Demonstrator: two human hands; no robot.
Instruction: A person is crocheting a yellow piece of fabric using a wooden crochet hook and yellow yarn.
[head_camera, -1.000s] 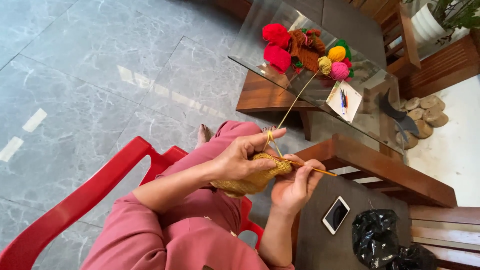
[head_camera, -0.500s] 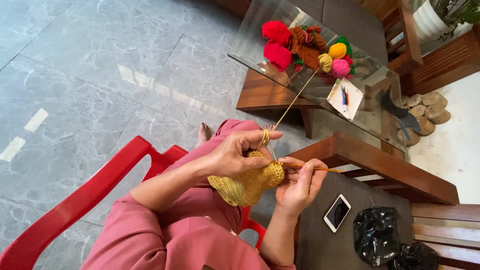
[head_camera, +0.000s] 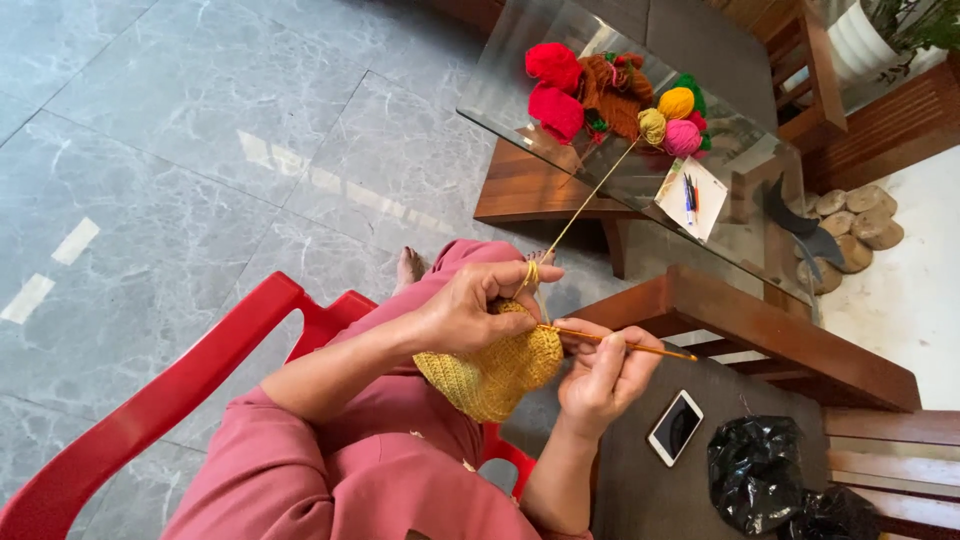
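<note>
1. The left hand (head_camera: 465, 315) is cradling the yellow crochet piece (head_camera: 492, 370) over the lap, its grip pressed onto the fabric, with the yellow yarn strand (head_camera: 585, 205) looped over its forefinger.
2. The right hand (head_camera: 600, 375) is pinching the crochet hook (head_camera: 625, 346), whose tip is lying at the piece's edge.
3. A stitch seems to be forming; the next move would call for steady strand tension.
4. The strand is running up to the yarn balls (head_camera: 620, 95) on the glass table (head_camera: 520, 90).
5. A phone (head_camera: 675, 427) and black bags (head_camera: 760, 475) are lying near the right elbow, well apart from the strand, so nothing is standing in its way.
</note>
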